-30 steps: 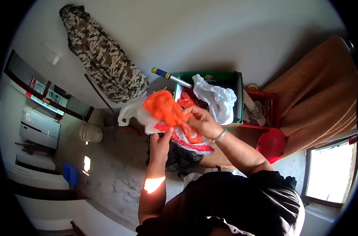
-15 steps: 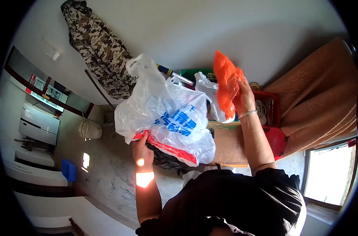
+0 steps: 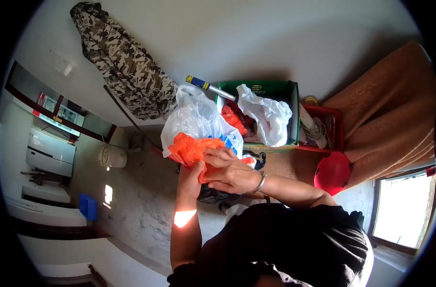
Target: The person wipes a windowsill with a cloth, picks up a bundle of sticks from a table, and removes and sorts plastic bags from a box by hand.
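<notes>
My two hands meet in front of my chest at a crumpled orange plastic bag (image 3: 191,147). My left hand (image 3: 191,181) is closed on its lower end, thumb pressed over the film. Across it lies my right hand (image 3: 234,173), a bracelet at the wrist, with fingers bent together against the orange bag. Just behind them hangs a white plastic bag (image 3: 194,119) with blue print, partly covered by the orange one; whether my left fingers still grip it is hidden. A black plastic bag (image 3: 215,195) shows below my hands.
A green box (image 3: 294,112) by the wall holds a white bag (image 3: 268,117) and a red bag (image 3: 233,118). Beside it are a red basket (image 3: 340,126), a red basin (image 3: 332,172) and a brown cloth (image 3: 390,103). Camouflage clothing (image 3: 124,62) hangs left.
My right hand has brought the orange bag left and down to my left hand. The white bag, spread wide before, is now bunched behind it, and the green box shows more.
</notes>
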A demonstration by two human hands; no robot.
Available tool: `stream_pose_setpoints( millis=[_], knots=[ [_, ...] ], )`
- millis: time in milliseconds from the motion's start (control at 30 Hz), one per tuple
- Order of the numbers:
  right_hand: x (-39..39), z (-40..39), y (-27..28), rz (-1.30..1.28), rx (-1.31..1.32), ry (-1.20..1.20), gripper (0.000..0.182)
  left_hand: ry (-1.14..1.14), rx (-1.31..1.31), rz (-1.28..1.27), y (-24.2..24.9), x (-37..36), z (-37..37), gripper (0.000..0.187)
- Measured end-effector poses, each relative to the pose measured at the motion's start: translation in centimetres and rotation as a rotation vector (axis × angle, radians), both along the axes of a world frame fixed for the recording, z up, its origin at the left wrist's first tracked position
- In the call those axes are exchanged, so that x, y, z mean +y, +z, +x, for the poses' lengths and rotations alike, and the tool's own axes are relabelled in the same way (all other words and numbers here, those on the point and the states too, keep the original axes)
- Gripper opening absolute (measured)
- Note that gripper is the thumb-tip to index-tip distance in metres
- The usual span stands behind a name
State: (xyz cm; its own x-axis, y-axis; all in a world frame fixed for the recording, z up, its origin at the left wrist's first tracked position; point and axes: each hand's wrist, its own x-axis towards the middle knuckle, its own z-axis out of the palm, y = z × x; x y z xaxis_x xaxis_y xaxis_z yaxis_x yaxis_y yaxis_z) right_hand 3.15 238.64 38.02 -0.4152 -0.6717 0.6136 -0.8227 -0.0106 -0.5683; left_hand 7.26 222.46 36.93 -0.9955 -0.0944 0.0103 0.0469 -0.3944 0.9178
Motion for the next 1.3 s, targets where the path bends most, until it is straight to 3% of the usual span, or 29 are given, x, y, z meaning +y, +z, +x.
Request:
stream_pose_setpoints(
  millis=[100,133,200,233,333,400,467,600,800,933,1000,1067,1100,1133,1233,1300],
  knots=[
    [0.1,-1.1,0.0,-0.061,-0.036,0.080,0.015,0.162,-0.134,-0.091,0.0,-0.3,0.3,0.050],
    [-0.3,-2.5,-0.2,-0.191,-0.217,0.216,0.019,0.167,-0.136,-0.090,0.2,-0.3,0.4,0.050],
    [0.2,-2.6,-0.4,-0.196,-0.295,-0.165,0.030,0.171,-0.116,0.027,0.9,-0.2,0.7,0.046],
    [0.2,-3.0,0.1,-0.187,-0.184,-0.216,0.040,0.175,-0.117,0.028,0.8,-0.2,0.8,0.046],
    [-0.4,-3.1,-0.1,-0.060,-0.267,-0.098,0.045,0.123,-0.130,0.021,1.0,-0.1,1.0,0.044],
    [-0.2,-3.5,-1.1,-0.064,-0.322,-0.133,0.036,0.112,-0.070,-0.121,1.3,0.3,1.0,0.039],
    [0.2,-4.3,-1.7,-0.259,-0.877,-0.026,0.022,0.170,-0.137,-0.081,0.5,-0.9,1.2,0.037],
    [2.0,-5.7,-1.8,-0.394,-1.045,-0.030,0.012,0.345,-0.188,-0.081,1.3,-0.9,1.4,0.033],
    [2.6,-5.6,-1.6,-0.820,-1.426,0.022,0.003,0.453,-0.202,-0.037,1.2,-1.0,1.4,0.029],
    [5.5,-8.0,-2.4,-0.946,-1.369,-0.067,0.003,0.443,-0.119,0.068,0.8,-4.1,2.0,0.031],
    [5.9,-8.3,-2.6,-0.862,-1.293,-0.088,0.004,0.414,-0.099,0.081,1.7,-4.1,2.4,0.031],
    [4.7,-7.3,-1.6,-0.601,-1.118,-0.146,0.010,0.345,-0.128,0.023,3.0,-3.1,2.8,0.030],
    [3.7,-6.6,-1.1,-0.606,-1.057,-0.058,0.022,0.344,-0.127,0.023,2.9,-2.8,2.8,0.030],
    [2.6,-6.3,-1.0,-0.609,-1.055,-0.058,0.022,0.325,-0.150,0.005,2.7,-2.5,2.7,0.030],
    [-0.1,-5.9,-2.0,-0.529,-0.865,-0.071,0.032,0.275,-0.176,-0.022,2.4,-2.2,2.7,0.030],
    [-0.9,-5.8,-2.6,-0.413,-0.509,-0.138,0.036,0.243,-0.192,-0.067,2.1,-2.4,2.8,0.029]
  ],
)
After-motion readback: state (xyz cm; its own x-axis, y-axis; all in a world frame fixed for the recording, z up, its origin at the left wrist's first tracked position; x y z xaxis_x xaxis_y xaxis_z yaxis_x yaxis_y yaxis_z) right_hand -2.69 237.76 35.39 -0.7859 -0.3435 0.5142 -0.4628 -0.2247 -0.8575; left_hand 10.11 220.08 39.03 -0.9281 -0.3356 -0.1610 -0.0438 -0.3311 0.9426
